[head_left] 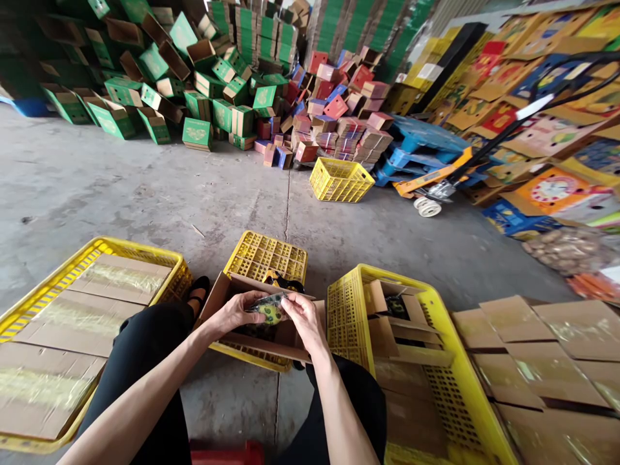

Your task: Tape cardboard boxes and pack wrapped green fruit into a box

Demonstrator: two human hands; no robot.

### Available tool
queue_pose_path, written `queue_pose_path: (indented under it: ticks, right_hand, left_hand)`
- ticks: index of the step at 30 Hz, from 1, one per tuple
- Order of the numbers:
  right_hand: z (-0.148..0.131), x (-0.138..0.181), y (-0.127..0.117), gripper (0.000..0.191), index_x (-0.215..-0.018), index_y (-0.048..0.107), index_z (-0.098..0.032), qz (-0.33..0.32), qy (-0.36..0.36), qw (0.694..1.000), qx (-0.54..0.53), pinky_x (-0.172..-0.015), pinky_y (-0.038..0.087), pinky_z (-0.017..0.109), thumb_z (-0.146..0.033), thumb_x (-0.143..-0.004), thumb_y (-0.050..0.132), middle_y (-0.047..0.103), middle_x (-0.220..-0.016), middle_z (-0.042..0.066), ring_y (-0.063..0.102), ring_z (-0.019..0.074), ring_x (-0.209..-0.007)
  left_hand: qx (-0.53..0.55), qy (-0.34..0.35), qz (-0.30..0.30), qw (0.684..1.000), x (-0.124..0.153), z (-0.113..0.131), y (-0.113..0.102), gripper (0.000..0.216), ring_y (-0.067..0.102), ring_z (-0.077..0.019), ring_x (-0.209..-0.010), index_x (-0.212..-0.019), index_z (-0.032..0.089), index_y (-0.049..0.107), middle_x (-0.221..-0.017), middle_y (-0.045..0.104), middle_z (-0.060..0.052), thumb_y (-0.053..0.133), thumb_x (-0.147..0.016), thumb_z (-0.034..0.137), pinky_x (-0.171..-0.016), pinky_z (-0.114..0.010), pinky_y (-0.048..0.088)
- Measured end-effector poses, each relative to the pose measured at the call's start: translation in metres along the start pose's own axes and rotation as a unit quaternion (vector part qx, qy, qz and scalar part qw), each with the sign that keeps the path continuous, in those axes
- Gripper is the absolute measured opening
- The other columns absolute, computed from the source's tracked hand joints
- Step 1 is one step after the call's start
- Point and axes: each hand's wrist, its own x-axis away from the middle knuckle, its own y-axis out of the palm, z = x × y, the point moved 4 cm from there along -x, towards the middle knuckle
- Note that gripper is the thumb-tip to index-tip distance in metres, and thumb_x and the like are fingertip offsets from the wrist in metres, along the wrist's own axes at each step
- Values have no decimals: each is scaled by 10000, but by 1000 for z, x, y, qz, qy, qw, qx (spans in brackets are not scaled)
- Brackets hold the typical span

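My left hand (235, 314) is closed on the left end of a small clear plastic packet (271, 312) with a yellow-green, dark-patterned piece in it. My right hand (306, 319) pinches the packet's other end. Both hands are over an open cardboard box (216, 298), whose dark contents are mostly hidden below them. The box rests on an upturned yellow crate (265, 250). Just behind the hands, on the crate, lies a yellow and black tool (277, 279), which looks like a tape dispenser.
At left a yellow crate (104, 244) holds taped cartons (65, 316). At right another yellow crate (349, 326) contains cartons, one open. More cartons (547, 358) lie far right. Ahead are a yellow crate (340, 181), a pallet jack (436, 181), blue pallets (419, 139) and heaped green boxes (197, 134).
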Motion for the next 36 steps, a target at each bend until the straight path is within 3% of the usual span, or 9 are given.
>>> queue_pose_path:
  ticks: [5, 10, 15, 21, 26, 30, 36]
  right_hand:
    - [3, 0, -7, 386, -939, 745, -239, 41, -19, 999, 17, -829, 529, 318, -615, -852, 758, 741, -920, 21, 680, 218, -891]
    - [2, 0, -6, 411, -1021, 737, -229, 46, -8, 999, -20, -826, 532, 308, -594, -838, 783, 746, -945, 28, 689, 207, -902]
    - [-4, 1, 1, 533, -1252, 708, -271, 2, 2, 999, -49, -910, 559, 340, -556, -818, 826, 759, -1119, 49, 708, 235, -1066]
    - [4, -1, 3, 412, -1038, 756, -230, -32, 24, 999, -23, -761, 581, 322, -556, -796, 823, 756, -937, 29, 714, 216, -874]
    - [4, -4, -11, 372, -981, 759, -220, 15, 6, 1000, 17, -685, 544, 291, -543, -798, 785, 744, -878, 29, 680, 195, -791]
    - [-4, -3, -30, 339, -898, 748, -205, 81, -11, 995, 55, -639, 492, 271, -520, -773, 765, 715, -802, 24, 639, 185, -731]
    - [-3, 0, -40, 302, -884, 746, -206, 125, -39, 986, 107, -635, 479, 276, -491, -791, 713, 717, -788, 33, 628, 197, -726]
  left_hand:
    - [53, -10, 3, 999, 3, 3, 2, 755, 642, -316, -1290, -1462, 226, 622, -1396, 700, -116, 898, -794, 445, -1074, -408, 508]
    - [25, -18, 60, 998, 2, -5, -5, 601, 728, -276, -1057, -1279, 168, 755, -1175, 786, -122, 781, -866, 604, -894, -351, 575]
    - [5, -9, 85, 996, 1, -8, -12, 557, 731, -232, -900, -1184, 149, 806, -1037, 813, -103, 775, -865, 605, -792, -298, 555]
    - [-2, -5, 86, 996, 2, -8, -11, 542, 724, -215, -821, -1121, 134, 827, -929, 815, -88, 794, -841, 597, -784, -302, 539]
    - [-7, -13, 154, 988, 1, -7, -18, 692, 747, -254, -969, -1316, 168, 741, -1116, 807, -109, 848, -768, 577, -802, -316, 566]
    - [-79, 9, 221, 972, 1, -7, -34, 662, 736, -307, -1109, -1289, 139, 740, -1194, 795, -129, 807, -777, 553, -898, -371, 589]
    - [-315, 47, 236, 918, -6, -19, -51, 442, 729, -292, -1171, -1256, 157, 759, -1241, 787, -103, 622, -887, 357, -1057, -419, 554]
